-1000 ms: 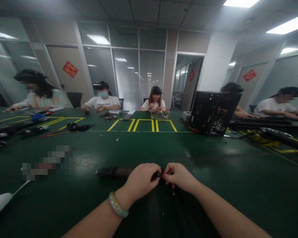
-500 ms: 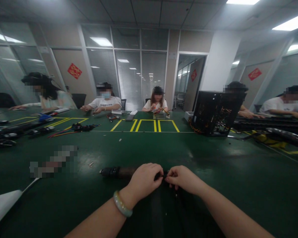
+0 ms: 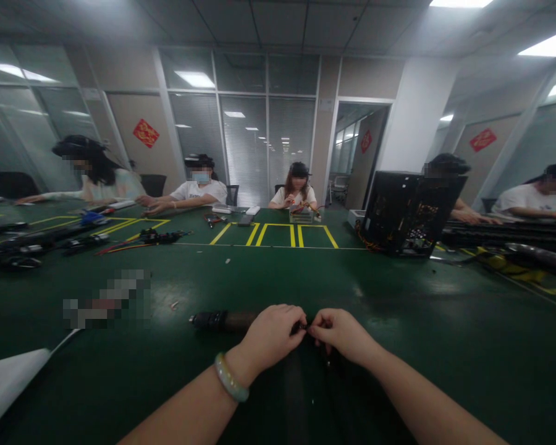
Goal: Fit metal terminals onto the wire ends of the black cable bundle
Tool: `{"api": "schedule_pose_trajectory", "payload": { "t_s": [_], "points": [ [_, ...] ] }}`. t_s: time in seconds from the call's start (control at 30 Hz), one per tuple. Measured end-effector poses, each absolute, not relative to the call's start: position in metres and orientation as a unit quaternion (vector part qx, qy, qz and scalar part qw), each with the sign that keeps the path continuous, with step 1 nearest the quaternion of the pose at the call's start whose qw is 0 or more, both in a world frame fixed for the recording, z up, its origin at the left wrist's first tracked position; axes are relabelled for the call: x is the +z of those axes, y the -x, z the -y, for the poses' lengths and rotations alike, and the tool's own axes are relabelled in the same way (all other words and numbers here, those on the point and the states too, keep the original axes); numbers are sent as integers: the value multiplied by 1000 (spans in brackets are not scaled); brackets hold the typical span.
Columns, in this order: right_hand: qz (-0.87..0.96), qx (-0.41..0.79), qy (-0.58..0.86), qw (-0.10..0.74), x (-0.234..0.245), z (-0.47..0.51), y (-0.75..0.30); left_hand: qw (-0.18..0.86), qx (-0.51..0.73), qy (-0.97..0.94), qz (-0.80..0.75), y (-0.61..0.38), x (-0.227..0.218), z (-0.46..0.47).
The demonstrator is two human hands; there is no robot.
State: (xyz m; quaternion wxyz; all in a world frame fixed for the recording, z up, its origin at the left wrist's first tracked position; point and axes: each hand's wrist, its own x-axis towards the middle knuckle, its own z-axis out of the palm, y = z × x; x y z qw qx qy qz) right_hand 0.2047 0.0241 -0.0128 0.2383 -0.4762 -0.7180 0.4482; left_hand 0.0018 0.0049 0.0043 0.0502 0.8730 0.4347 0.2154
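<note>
My left hand (image 3: 272, 337) and my right hand (image 3: 341, 334) meet at the near middle of the green table (image 3: 398, 321), fingers pinched together on a small dark part (image 3: 306, 324) between them. A dark cylindrical tool (image 3: 222, 320) lies on the table and runs under my left hand. Black cables or straps (image 3: 301, 389) trail from the pinched part toward me between my forearms. A pale green bracelet (image 3: 230, 384) sits on my left wrist.
A black computer case (image 3: 410, 213) stands at the right back. Cable bundles (image 3: 148, 238) and tools lie at the left. Several people sit round the far edges. Yellow tape marks (image 3: 290, 235) cross the far middle. A white sheet (image 3: 9, 389) lies near left.
The view has drifted slightly left to right, so everything sits a little further right. Both hands stay pinched together in the same spot.
</note>
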Motion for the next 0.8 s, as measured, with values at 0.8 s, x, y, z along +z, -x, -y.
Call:
{"api": "schedule_pose_trajectory", "payload": {
  "t_s": [0.8],
  "points": [
    [715,493,441,226,-12,-30,-211,58,230,-876,-419,1,5,-3]
  ]
}}
